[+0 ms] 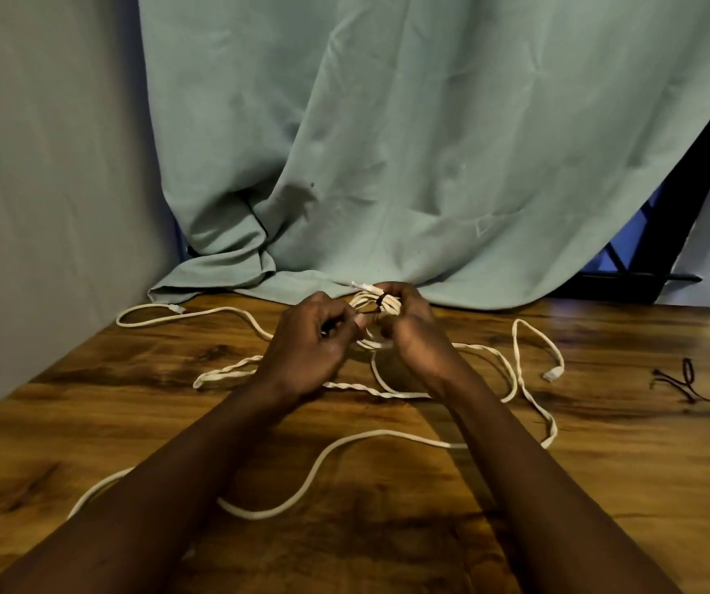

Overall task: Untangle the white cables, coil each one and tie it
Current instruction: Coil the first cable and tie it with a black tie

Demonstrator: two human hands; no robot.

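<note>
A small coil of white cable (381,303) is held up above the wooden table (601,486), with a dark tie wrapped around it and a plug end sticking out at the top left. My right hand (413,325) grips the coil from the right. My left hand (317,342) pinches the dark tie's end just left of the coil. Loose white cables (344,445) lie spread and partly twisted together across the table under and around my hands, with a connector (553,374) at the right.
Two black ties (683,381) lie on the table at the right. A teal cloth (387,165) hangs behind and rests on the table's back edge. A grey wall stands along the left side.
</note>
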